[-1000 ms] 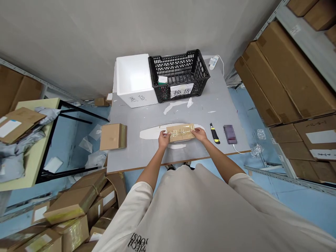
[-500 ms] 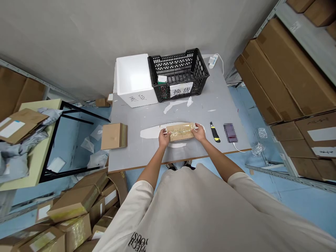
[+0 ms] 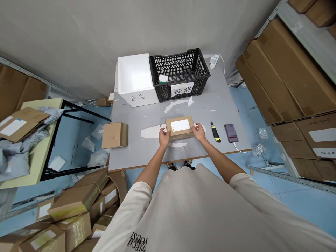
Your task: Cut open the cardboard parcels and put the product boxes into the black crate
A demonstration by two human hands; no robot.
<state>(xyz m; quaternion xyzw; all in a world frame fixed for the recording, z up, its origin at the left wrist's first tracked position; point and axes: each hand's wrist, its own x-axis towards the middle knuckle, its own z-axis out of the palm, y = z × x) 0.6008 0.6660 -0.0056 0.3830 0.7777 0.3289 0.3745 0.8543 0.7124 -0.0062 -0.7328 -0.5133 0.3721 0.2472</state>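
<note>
Between my hands is a small cardboard box (image 3: 170, 135) with a white label facing up, over the grey table near its front edge. My left hand (image 3: 164, 137) grips the box's left end, and my right hand (image 3: 198, 132) grips its right end. Whether the underside touches the table cannot be made out. To the right of my right hand lies a black and yellow utility knife (image 3: 215, 132). Beyond the knife is a phone (image 3: 231, 133), blurred out, with a white cable. Another closed cardboard box (image 3: 112, 135) sits at the table's left edge.
A white foam box (image 3: 139, 99) and a black plastic crate (image 3: 202, 84) stand side by side at the table's back. Behind them is a power strip (image 3: 214, 61). Cardboard boxes (image 3: 76, 199) pile up at lower left; a shelf with large cartons (image 3: 283, 77) rises at right.
The box has turned in my hands: its taped side faced up before, and now its labelled face does. Both hands stay on its ends.
</note>
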